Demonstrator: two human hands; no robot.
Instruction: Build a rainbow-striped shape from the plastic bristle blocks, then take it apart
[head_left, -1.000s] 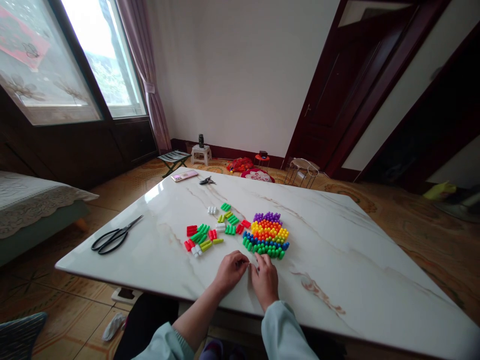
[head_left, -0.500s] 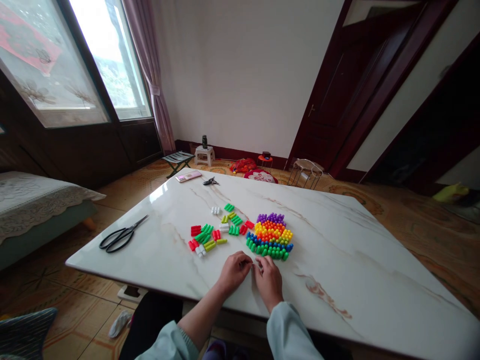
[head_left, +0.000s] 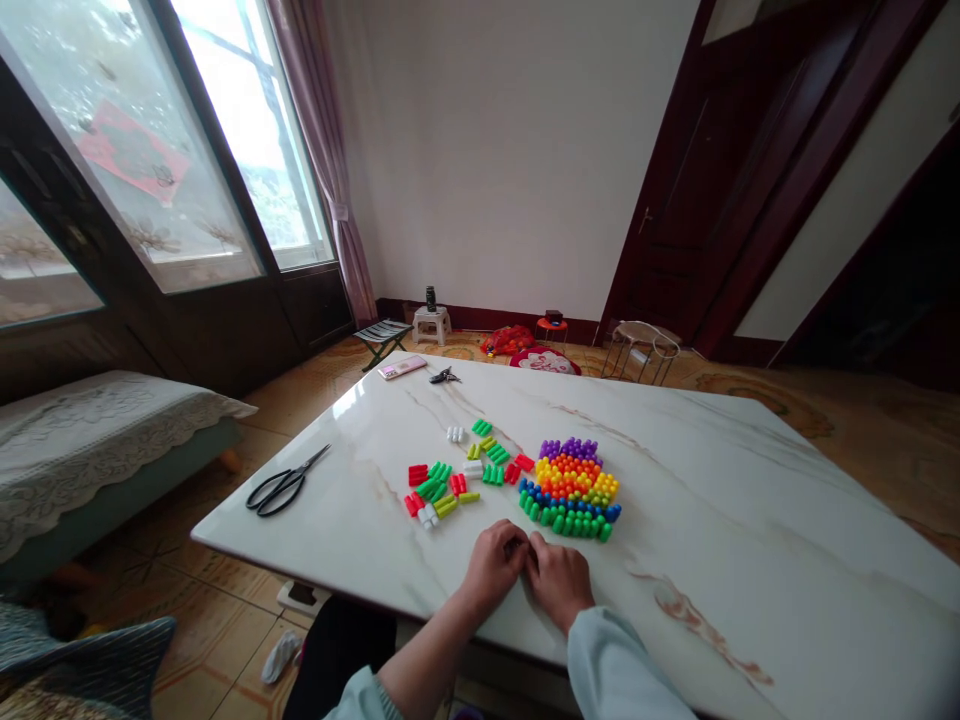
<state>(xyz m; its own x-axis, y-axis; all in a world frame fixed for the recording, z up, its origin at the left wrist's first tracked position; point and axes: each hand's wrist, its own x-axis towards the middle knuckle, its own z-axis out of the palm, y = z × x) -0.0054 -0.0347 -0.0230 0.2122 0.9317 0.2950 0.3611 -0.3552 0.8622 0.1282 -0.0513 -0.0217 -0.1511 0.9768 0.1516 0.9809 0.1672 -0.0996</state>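
Observation:
My left hand [head_left: 496,562] and my right hand [head_left: 559,578] meet fingertip to fingertip over the near part of the marble-patterned table [head_left: 720,480]. Both have their fingers curled and pinched together; whatever lies between them is hidden or too small to make out. Just beyond my right hand stand packed rows of small rounded plastic pieces: purple pieces [head_left: 570,449] at the back, then orange and yellow, blue, and green pieces [head_left: 564,522] in front. Left of these, loose bundles of tube-like pieces lie scattered, among them red [head_left: 417,475], green [head_left: 434,485] and white ones [head_left: 428,516].
Black-handled scissors [head_left: 283,488] lie toward the table's left edge. A pink phone [head_left: 402,367] and a small dark clipper-like tool [head_left: 445,376] rest at the far edge. Beyond are a folding stool [head_left: 382,333], a white stool [head_left: 432,324] and a cloth-covered bench [head_left: 112,430].
The whole view has shifted, so the table sits further right and lower. My hands have drawn closer together, with their fingers now touching and more curled.

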